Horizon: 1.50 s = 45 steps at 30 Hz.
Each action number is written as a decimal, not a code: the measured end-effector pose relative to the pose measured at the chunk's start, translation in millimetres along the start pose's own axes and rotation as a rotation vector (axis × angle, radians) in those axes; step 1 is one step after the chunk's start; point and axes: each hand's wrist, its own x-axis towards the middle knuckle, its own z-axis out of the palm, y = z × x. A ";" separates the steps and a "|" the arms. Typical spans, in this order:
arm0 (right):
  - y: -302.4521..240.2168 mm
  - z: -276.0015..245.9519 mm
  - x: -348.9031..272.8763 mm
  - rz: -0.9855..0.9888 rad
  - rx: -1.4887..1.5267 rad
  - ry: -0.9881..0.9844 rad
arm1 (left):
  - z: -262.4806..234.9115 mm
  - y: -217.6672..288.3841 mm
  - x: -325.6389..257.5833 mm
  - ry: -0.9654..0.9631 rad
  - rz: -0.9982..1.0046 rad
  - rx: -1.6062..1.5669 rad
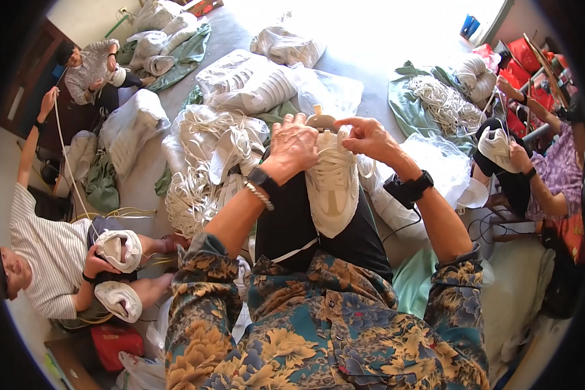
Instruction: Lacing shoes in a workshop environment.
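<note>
A white-and-beige sneaker (pixel 332 185) rests on my dark-trousered lap, its toe toward me and its collar away from me. Laces cross its upper. My left hand (pixel 294 144) is closed on the left side of the collar, fingers bent over the edge. On the opposite side, my right hand (pixel 373 140) has its fingers curled beside the tongue, the index finger at the collar; anything pinched there is hidden. A white strap or lace (pixel 296 252) lies across my thigh, below the toe.
A heap of loose white laces (pixel 195 198) and bagged sneakers (pixel 247 81) lie ahead and left. More laces (pixel 439 101) sit on green sacking to the right. Co-workers handle sneakers: one in a striped shirt (pixel 52 250) at left, one at far left, one in purple (pixel 552 162) at right.
</note>
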 end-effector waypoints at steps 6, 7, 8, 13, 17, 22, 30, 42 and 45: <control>-2.8 0.3 2.1 0.127 0.027 -0.106 | -3.6 12.8 2.6 0.036 0.124 0.023; -3.2 0.0 1.7 0.099 0.058 -0.110 | -4.9 22.0 -2.9 0.199 0.207 -0.099; -3.7 -0.8 1.5 0.127 0.081 -0.107 | -6.6 32.8 -9.0 0.339 0.279 -0.220; -1.9 -0.8 0.0 0.133 0.169 -0.103 | -2.4 89.9 -40.1 0.179 0.462 -0.616; 2.9 1.3 -1.5 0.171 0.229 -0.066 | 7.9 52.3 -8.5 0.366 -0.031 -0.847; 3.2 2.4 -1.8 0.123 0.256 -0.082 | 21.3 19.1 18.6 0.174 -0.062 -0.575; -4.0 -12.8 -13.2 0.175 0.272 -0.190 | 2.0 -38.9 -8.2 0.288 -0.185 -0.599; 12.4 -23.1 -25.2 0.362 0.415 0.158 | 7.9 -61.4 -57.1 0.087 -0.693 -1.674; 13.4 -17.4 -21.1 0.349 0.374 0.209 | 12.5 -58.8 -55.4 0.530 -0.695 -1.540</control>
